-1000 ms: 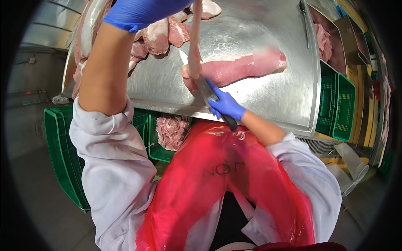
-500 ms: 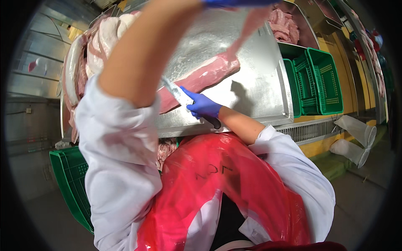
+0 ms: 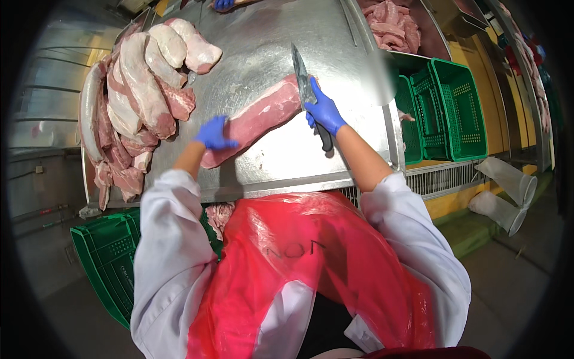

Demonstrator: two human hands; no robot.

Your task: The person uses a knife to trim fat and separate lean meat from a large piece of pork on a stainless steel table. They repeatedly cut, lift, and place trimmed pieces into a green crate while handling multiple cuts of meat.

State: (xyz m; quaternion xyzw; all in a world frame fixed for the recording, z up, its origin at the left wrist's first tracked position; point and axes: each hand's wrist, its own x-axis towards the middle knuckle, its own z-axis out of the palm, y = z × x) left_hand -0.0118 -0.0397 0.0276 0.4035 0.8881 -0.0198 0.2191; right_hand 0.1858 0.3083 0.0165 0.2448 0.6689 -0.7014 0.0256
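Note:
A long pink boneless meat cut (image 3: 266, 113), which looks like a pork loin, lies slantwise on the metal table. My left hand (image 3: 214, 133), in a blue glove, is at its near left end with thumb and fingers apart; slight blur hides how firmly it touches. In my right hand (image 3: 326, 112), also gloved in blue, is the black handle of a knife (image 3: 301, 72). Its long blade points away from me and passes over or beside the loin's far right end; I cannot tell whether it touches.
Several untrimmed, fat-covered cuts (image 3: 140, 90) are heaped at the table's left. A metal bin of meat pieces (image 3: 391, 27) stands far right, above green crates (image 3: 457, 113). Another green crate (image 3: 107, 257) is low at left. A co-worker's blue-gloved hand (image 3: 223, 3) shows at the top edge.
My left hand has come down from the top edge to the loin's left end. The strip stretched up from the loin is out of sight. The knife has moved right along the loin.

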